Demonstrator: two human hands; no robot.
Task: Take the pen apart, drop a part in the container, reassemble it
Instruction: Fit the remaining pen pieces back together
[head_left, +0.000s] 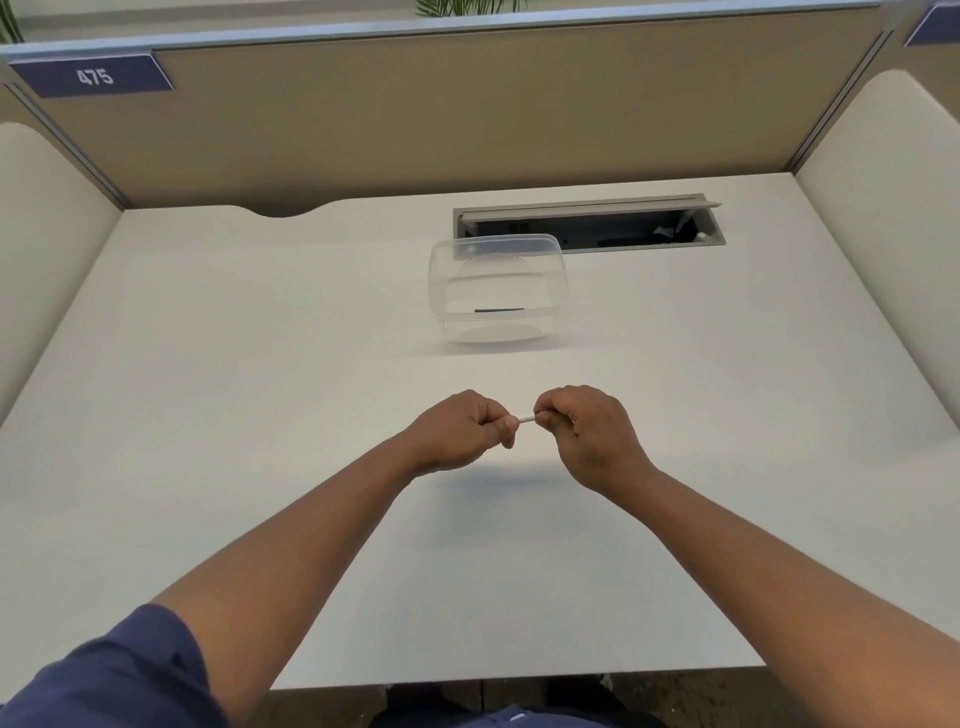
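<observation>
Both hands are raised a little above the white desk (260, 415), close together and nearly touching, on the near side of the clear tub (496, 288). The left hand (457, 431) is curled into a loose fist, its thumb and fingers closed around one end of the white pen (526, 418). The right hand (587, 431) is curled too, its fingertips pinching the other end. Only a short white stretch of the pen shows in the gap between the two hands; the rest is hidden inside the grips, so whether the pen is whole or already parted cannot be told. The pen lies roughly level, running from one hand to the other.

The tub stands on the desk beyond the hands, well apart from them and slightly to the right of the gap between them. It is open, with no lid on it. A thin dark piece (500, 310) lies flat on its floor, close to the wall nearest the person; what it is cannot be told for sure.

Just behind the tub, and reaching off to its right, a grey cable tray (587, 223) is set into the desk with its flap lifted. Behind that rises a tan partition (467, 119), and up at its left end, far to the left of the tub, hangs a blue tag (93, 77) reading 475. Both forearms are bare, and a dark blue sleeve (119, 670) covers the left upper arm.
</observation>
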